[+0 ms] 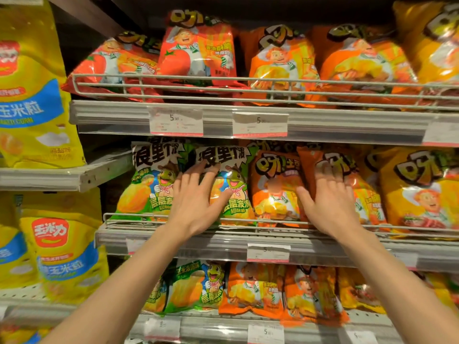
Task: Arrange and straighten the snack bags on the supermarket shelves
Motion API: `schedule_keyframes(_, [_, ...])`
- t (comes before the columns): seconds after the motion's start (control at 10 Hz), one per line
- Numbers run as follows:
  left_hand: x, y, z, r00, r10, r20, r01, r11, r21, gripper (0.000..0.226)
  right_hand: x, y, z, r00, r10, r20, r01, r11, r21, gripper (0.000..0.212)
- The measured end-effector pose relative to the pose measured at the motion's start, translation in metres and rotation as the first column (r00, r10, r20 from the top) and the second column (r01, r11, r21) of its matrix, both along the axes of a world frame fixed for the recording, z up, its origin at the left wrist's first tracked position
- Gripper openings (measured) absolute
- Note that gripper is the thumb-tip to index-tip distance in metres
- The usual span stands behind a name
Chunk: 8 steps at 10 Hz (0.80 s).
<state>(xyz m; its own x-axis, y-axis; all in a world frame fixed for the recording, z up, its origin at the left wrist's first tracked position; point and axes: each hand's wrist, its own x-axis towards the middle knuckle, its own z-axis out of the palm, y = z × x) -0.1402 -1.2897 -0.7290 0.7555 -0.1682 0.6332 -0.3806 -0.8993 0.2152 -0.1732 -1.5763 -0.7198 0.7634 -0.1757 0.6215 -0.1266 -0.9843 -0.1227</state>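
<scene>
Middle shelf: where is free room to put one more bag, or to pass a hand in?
Only the dark gap left of the green bags, by the neighbouring shelf's end. From there rightward bags overlap, with the left hand and right hand on them.

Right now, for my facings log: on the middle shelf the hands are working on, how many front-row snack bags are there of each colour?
green bags: 2
orange bags: 2
yellow bag: 1
Total: 5
</scene>
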Motion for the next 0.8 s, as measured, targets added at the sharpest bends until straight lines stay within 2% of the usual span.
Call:
schedule_keyframes(0.2, [0.006,-0.003,-0.009,0.998,0.054,0.017,-0.055,0.998,0.028,0.077,0.008,-0.003,-0.012,0.998,-0.009,-0.056,0.006,0.999,-0.042,0.095])
schedule_keyframes(0.3, [0.005,-0.004,-0.009,0.998,0.053,0.028,-0.054,0.998,0.02,0.073,0.006,-0.004,-0.012,1.0,0.01,-0.012,-0.011,0.999,-0.049,0.091])
schedule_keyframes(0.5, [0.001,-0.006,-0.011,0.998,0.043,0.051,-0.042,0.999,-0.028,0.071,0.005,-0.007,-0.02,0.997,0.047,0.068,-0.044,0.998,-0.036,0.076])
schedule_keyframes(0.7, [-0.003,-0.009,-0.003,0.998,-0.023,-0.053,0.017,0.993,-0.119,0.07,-0.005,-0.004,-0.018,0.955,0.179,0.238,-0.205,0.975,0.087,0.046])
schedule_keyframes(0.8, [-0.012,-0.008,0.01,0.992,-0.053,-0.113,0.028,0.977,-0.21,0.066,-0.017,0.002,-0.01,0.947,0.23,0.225,-0.275,0.94,0.199,0.039])
